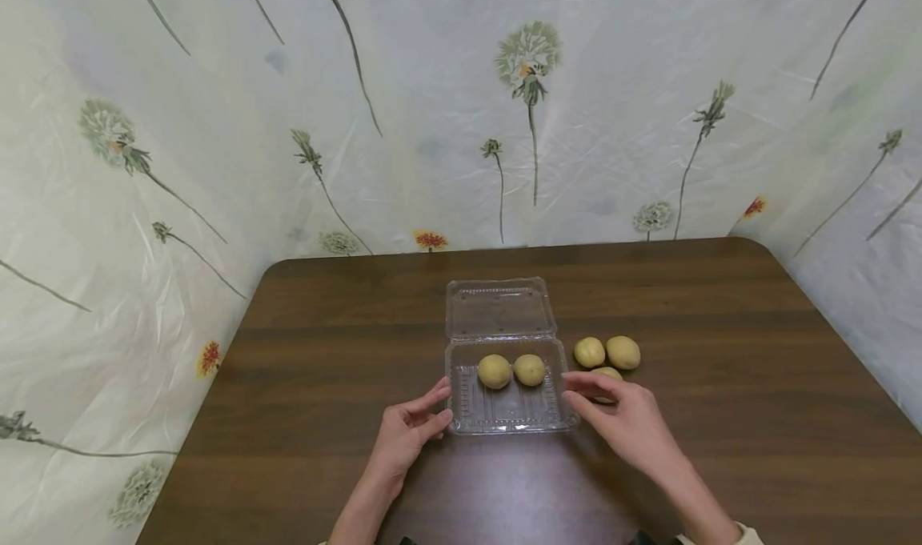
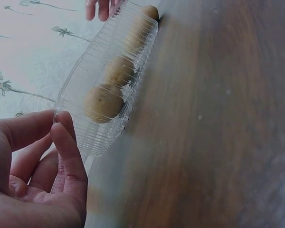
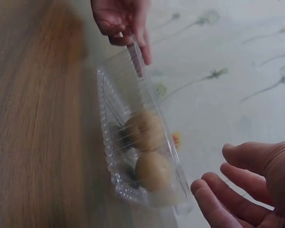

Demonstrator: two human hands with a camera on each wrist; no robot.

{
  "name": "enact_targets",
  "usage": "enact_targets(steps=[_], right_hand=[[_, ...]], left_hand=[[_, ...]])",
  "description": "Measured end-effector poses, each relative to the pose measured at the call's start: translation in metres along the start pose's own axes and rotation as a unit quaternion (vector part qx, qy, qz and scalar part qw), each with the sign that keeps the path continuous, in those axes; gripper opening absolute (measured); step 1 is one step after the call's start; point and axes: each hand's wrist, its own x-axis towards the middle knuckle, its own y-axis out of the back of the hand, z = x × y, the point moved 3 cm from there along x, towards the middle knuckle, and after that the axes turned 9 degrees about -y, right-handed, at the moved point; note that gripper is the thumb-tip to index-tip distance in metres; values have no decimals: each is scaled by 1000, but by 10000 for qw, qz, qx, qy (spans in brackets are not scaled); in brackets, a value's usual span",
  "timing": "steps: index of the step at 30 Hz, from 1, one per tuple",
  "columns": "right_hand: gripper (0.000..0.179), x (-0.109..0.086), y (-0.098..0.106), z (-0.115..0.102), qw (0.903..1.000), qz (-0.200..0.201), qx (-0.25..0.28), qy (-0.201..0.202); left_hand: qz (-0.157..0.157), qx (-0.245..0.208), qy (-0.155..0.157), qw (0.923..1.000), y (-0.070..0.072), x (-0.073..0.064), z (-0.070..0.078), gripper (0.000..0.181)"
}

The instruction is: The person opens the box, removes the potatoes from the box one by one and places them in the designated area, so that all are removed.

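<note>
A clear plastic clamshell box [image 1: 507,413] lies on the table, its lid [image 1: 499,311] folded back away from me. Inside the base sit two potatoes, a left one [image 1: 494,371] and a right one [image 1: 529,370]. My left hand [image 1: 403,437] pinches the box's left rim between thumb and fingers, as the left wrist view shows. At the right rim is my right hand [image 1: 630,421]; its thumb and fingers are spread apart with nothing gripped in the right wrist view. Beside the box lie three more potatoes [image 1: 623,353], one partly hidden behind the right hand.
The brown wooden table [image 1: 346,313] has rounded far corners. Behind it and along both sides hangs a pale plastic sheet [image 1: 425,73] printed with dandelions.
</note>
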Motion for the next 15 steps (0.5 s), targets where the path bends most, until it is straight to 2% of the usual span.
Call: enact_targets(steps=[15], right_hand=[[39,5,-14,-12,9986,-508,13,-160]], left_hand=[[-61,-15,9,10000,1,0,-1,39]])
